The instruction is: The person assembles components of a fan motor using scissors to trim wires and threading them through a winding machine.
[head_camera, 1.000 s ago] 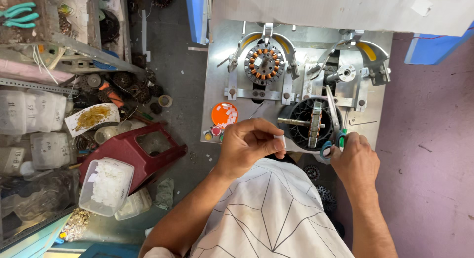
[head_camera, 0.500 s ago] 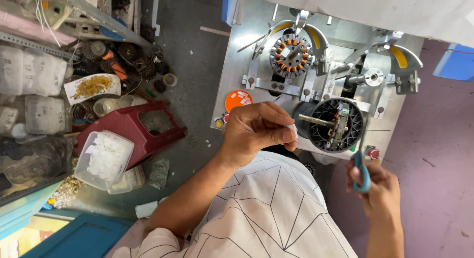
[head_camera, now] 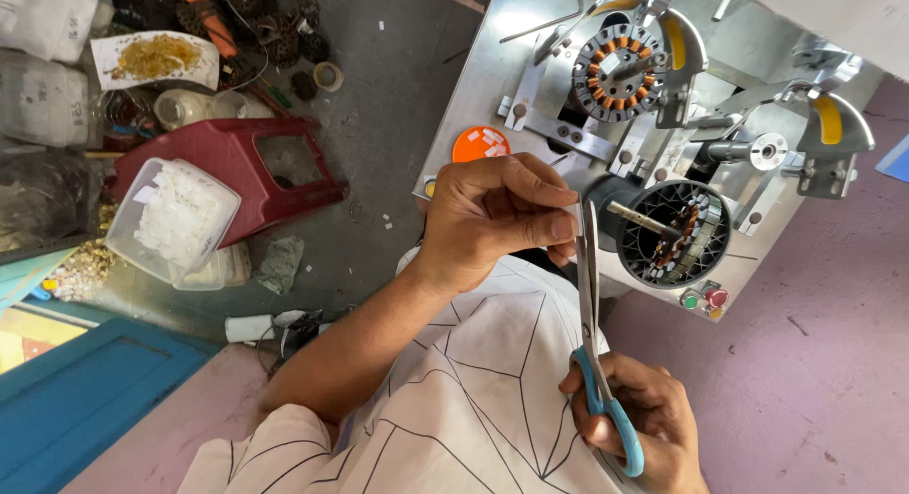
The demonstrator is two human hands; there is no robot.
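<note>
Left hand [head_camera: 492,220] pinched narrow on something small, too small to identify, held at scissor blades for trimming. Right hand [head_camera: 644,428] closed around blue-handled scissors [head_camera: 592,324], blades pointing up, tips just beside left fingertips [head_camera: 559,227]. Both hands over lap, near winding machine [head_camera: 530,40]. Two stators: one copper-wound [head_camera: 620,73] upper, one in black housing [head_camera: 677,234]. One orange lid [head_camera: 480,144].

Grey floor [head_camera: 398,125] — red stool [head_camera: 227,172], plastic tub [head_camera: 170,224], tape roll [head_camera: 329,76].
</note>
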